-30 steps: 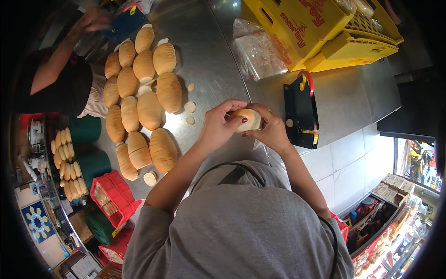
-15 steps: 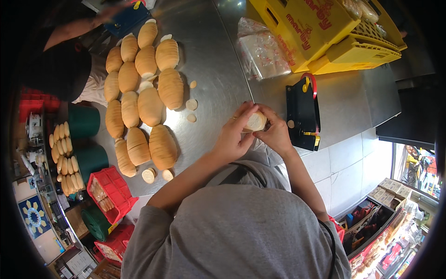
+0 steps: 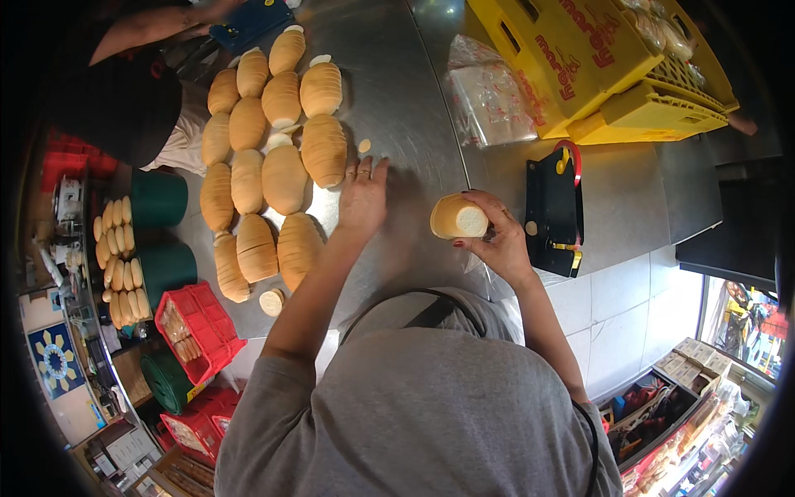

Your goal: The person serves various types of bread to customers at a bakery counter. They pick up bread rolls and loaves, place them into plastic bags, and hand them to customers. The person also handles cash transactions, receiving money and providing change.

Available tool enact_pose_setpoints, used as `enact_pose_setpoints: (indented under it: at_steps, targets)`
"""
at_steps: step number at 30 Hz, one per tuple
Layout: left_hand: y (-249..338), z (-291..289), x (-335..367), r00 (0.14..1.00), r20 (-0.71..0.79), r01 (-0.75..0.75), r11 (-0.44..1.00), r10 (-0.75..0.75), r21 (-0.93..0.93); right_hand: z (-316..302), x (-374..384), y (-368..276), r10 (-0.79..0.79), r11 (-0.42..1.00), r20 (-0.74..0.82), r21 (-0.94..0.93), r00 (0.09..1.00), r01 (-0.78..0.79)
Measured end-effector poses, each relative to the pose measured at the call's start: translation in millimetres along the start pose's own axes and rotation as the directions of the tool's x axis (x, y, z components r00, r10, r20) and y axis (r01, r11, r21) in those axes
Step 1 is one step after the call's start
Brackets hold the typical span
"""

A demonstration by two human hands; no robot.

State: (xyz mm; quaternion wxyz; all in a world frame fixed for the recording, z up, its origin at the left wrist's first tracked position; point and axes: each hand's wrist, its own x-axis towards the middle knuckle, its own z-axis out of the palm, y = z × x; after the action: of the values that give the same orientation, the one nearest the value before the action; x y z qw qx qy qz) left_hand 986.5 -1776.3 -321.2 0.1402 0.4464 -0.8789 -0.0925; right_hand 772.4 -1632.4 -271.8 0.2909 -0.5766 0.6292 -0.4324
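Observation:
My right hand (image 3: 499,240) holds a short piece of bread (image 3: 450,217) above the steel table, with its pale round cut face showing. The fingers and thumb close round its right side. My left hand (image 3: 363,199) lies with fingers stretched out over the table, beside the right edge of a group of sliced bread loaves (image 3: 283,178). Whatever is under its palm is hidden. Just beyond its fingertips sits a small bread slice (image 3: 364,146). A round end slice (image 3: 272,302) lies by the nearest loaves.
A black bread-bagging stand or slicer-like frame with a red handle (image 3: 553,207) stands right of my right hand. Clear plastic bags (image 3: 494,103) lie by yellow crates (image 3: 571,62). At far left, a co-worker's arm (image 3: 149,31) reaches to a blue device (image 3: 251,25). Red crates (image 3: 203,327) stand lower left.
My left hand has let go of the bread and moved left to the table beside the loaves. My right hand keeps the bread, now turned more sideways. The view has shifted slightly.

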Motion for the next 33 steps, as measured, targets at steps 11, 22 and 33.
enact_pose_setpoints:
  at_steps: [11, 22, 33]
  targets:
    - [57, -52, 17, 0.975, 0.199, 0.163, 0.287, 0.1, -0.944, 1, 2, -4, 0.014, 1.0, -0.028, 0.001, 1.0, -0.014]
    - [84, -34, -1, 0.933, -0.058, -0.284, 0.63, 0.355, -0.723, 10, 1, 1, 0.171, 0.984, -0.017, -0.043, 0.985, -0.171]
    - [87, -24, -23, 0.961, -0.118, -0.242, 0.552, 0.25, -0.798, 10, -1, -2, 0.153, 0.986, -0.007, -0.066, 0.988, -0.153]
